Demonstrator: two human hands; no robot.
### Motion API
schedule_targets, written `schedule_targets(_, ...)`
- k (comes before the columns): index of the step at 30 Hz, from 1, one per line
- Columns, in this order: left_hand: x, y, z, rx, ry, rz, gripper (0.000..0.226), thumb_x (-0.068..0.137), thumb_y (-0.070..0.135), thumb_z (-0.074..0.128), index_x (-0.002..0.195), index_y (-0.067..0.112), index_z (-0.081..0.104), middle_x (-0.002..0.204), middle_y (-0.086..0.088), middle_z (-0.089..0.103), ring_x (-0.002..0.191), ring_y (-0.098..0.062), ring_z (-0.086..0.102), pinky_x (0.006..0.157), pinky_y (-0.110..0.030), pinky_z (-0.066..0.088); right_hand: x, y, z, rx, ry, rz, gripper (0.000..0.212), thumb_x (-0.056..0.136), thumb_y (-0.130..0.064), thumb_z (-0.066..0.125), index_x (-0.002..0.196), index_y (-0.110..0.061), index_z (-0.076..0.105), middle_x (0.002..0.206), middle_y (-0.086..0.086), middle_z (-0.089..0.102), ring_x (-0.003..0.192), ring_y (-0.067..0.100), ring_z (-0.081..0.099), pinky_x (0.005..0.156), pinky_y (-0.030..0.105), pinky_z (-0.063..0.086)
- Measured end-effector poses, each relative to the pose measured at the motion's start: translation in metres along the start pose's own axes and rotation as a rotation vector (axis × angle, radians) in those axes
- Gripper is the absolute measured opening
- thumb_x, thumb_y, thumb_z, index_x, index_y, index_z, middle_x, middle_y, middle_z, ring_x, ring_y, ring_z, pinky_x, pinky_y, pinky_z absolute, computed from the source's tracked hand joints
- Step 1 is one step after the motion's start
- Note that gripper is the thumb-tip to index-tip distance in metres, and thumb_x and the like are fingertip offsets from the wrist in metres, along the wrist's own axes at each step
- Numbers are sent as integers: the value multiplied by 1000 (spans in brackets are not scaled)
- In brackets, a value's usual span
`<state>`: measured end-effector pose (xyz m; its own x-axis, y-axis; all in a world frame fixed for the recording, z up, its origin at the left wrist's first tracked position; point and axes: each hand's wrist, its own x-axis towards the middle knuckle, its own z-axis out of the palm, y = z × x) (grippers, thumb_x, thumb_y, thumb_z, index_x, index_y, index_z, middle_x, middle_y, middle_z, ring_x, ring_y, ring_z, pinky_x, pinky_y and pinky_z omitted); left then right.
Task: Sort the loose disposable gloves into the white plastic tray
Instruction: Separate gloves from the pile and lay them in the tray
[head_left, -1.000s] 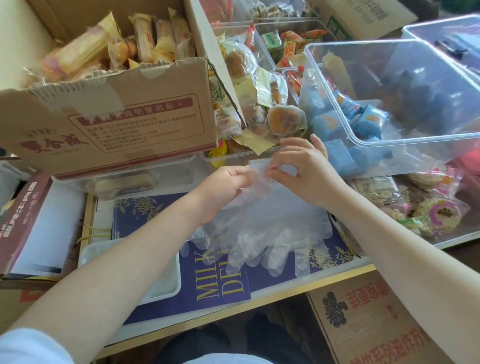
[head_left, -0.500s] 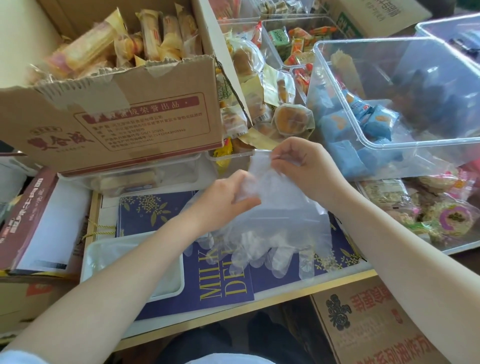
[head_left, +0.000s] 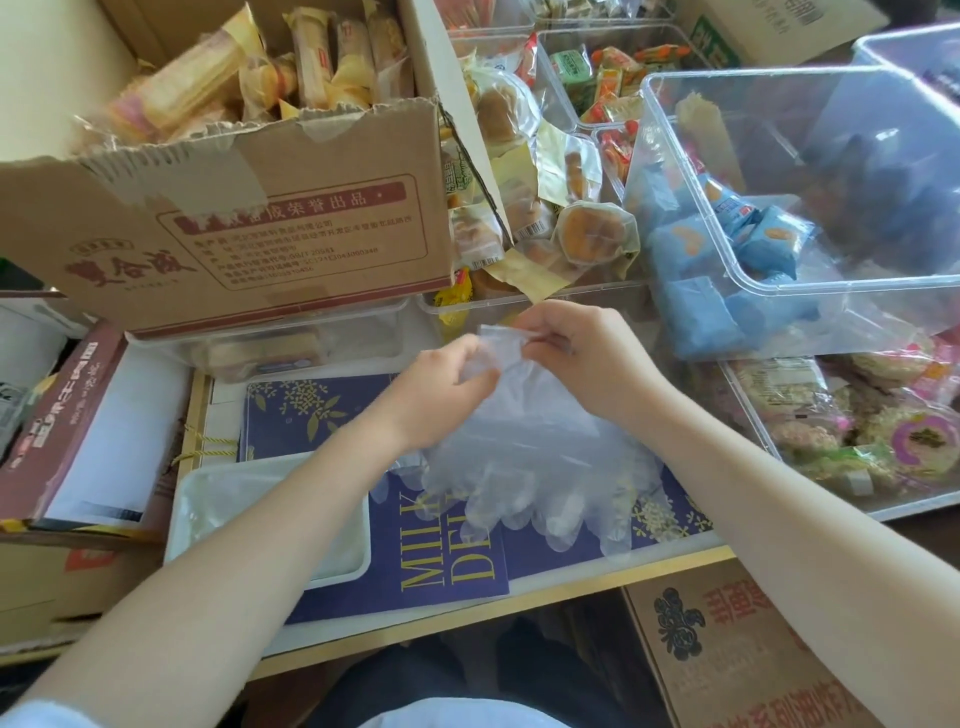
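A bunch of clear disposable gloves (head_left: 540, 467) hangs over the purple box lid, cuffs up and fingers drooping toward me. My right hand (head_left: 582, 358) pinches the cuff edge at the top. My left hand (head_left: 447, 389) grips the gloves just below and to the left of it. The white plastic tray (head_left: 179, 519) lies at the lower left, partly under my left forearm, with a little clear film inside it.
A purple printed box lid (head_left: 311, 410) lies under the gloves. A cardboard box of snacks (head_left: 249, 228) stands at the back left. Clear bins (head_left: 810, 291) of packaged cakes crowd the back and right. Another carton (head_left: 727, 649) sits below the table edge.
Both hands have lifted the glove cuffs up off the lid and drawn closer together. The glove fingers now hang down lower.
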<state>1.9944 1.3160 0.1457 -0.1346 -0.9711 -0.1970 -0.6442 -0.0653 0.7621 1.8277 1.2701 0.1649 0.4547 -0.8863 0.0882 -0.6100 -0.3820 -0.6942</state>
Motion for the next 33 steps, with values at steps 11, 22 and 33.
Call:
schedule_targets(11,3,-24,21,-350,229,-15,15,94,22,53,82,25,62,74,14,62,69,3,54,71,-16,42,-4,38,-15,55,-382,261,25,71,-32,79,64,-21,58,54,-13,45,46,0,39,51,19,28)
schedule_targets(22,12,-49,46,-703,432,-338,20,97,16,48,83,15,61,74,2,64,69,-7,58,67,-20,47,-35,85,31,735,-382,525,14,87,-6,62,101,-2,62,77,1,67,65,9,61,62,17,50)
schedule_targets(33,17,-104,86,-41,367,-539,18,98,19,41,93,10,56,78,-7,58,77,-27,53,66,-33,36,-51,169,68,-275,-243,536,59,92,-25,55,141,-10,27,135,13,42,118,31,46,92,40,42)
